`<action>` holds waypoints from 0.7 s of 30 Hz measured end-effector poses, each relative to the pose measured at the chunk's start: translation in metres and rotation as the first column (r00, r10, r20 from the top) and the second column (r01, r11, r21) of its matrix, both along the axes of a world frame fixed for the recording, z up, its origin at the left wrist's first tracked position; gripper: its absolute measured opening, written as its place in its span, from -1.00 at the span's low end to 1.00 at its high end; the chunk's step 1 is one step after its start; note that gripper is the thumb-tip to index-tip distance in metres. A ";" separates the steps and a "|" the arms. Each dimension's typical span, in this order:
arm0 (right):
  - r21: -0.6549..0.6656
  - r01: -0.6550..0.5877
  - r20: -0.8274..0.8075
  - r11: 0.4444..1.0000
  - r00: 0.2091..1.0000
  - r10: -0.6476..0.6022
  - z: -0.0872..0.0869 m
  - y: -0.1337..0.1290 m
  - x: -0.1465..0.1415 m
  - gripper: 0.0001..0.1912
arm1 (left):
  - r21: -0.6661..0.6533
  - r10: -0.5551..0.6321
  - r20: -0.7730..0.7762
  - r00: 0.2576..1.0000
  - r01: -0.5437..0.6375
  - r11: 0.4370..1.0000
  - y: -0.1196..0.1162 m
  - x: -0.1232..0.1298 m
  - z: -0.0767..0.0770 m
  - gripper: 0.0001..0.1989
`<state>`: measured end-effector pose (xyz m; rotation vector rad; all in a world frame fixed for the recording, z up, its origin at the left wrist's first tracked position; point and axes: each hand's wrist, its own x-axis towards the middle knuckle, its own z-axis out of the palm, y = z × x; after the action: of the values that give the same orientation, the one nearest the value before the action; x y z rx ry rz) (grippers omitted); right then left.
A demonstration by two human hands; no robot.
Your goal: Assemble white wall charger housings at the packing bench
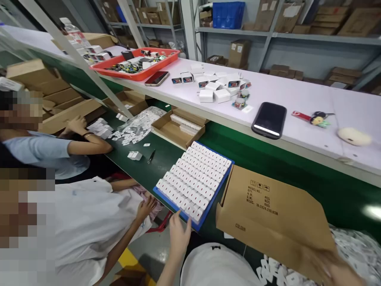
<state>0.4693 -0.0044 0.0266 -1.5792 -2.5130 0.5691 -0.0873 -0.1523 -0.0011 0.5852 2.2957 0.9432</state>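
Rows of small white plastic adapter housings [192, 176] stand on a blue tray [205, 220] on the green bench. My left hand [179, 232] is at the tray's front corner, thumb and index finger apart, holding nothing visible. To the right of the tray lies a brown cardboard box [268, 214] with printed text on its upper face. My right hand [324, 264] is over the box's lower right edge, smeared by motion, so its grip is unclear. Loose white plastic parts [275, 270] lie below the box, close to my right hand.
Two people sit at the left; one person's hand [145, 208] rests near the bench edge. An open carton [169, 133] lies beyond the tray. The raised shelf holds a red bin [143, 73], white adapters [222, 95] and a black phone [269, 120]. Bagged parts [357, 248] lie at right.
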 end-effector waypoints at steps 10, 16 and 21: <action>-0.295 -0.183 -0.044 0.938 0.983 0.177 0.030 0.277 -0.361 -0.68 | -0.106 0.263 0.293 0.919 -0.243 0.964 0.004 -0.015 -0.062 -0.42; -0.438 -0.227 -0.033 0.870 0.971 0.237 -0.046 0.311 -0.438 -0.73 | -0.112 0.302 0.252 0.919 -0.282 0.953 0.007 -0.009 -0.063 -0.39; -0.469 -0.151 -0.011 0.870 0.986 0.165 -0.062 0.338 -0.429 -0.69 | -0.122 0.264 0.232 0.936 -0.241 0.963 0.021 -0.005 -0.065 -0.28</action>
<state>0.0400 0.3332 -0.0350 -1.5193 -2.6812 1.2694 -0.0920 -0.1312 -0.0658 0.1241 2.2055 0.9626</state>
